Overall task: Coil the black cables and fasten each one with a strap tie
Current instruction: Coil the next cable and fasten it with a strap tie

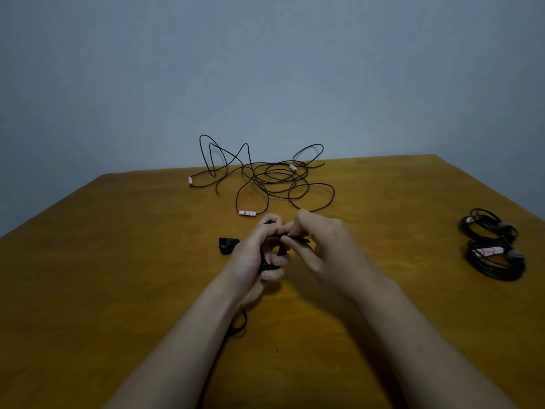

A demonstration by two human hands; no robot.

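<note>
My left hand [259, 255] grips a coiled black cable [264, 259] above the middle of the wooden table [118, 261]; part of the coil hangs below my wrist. My right hand [321, 246] pinches a black strap tie [295, 240] against that coil. A loose tangle of black cables [271, 175] with white-and-red labels lies at the table's far side. Two coiled cables [492, 246], each with a strap on it, lie at the right edge. A spare black strap tie [227, 245] lies just left of my left hand.
A plain grey-blue wall stands behind the table. The table's far edge runs just behind the tangled cables, and some loops stick up past it.
</note>
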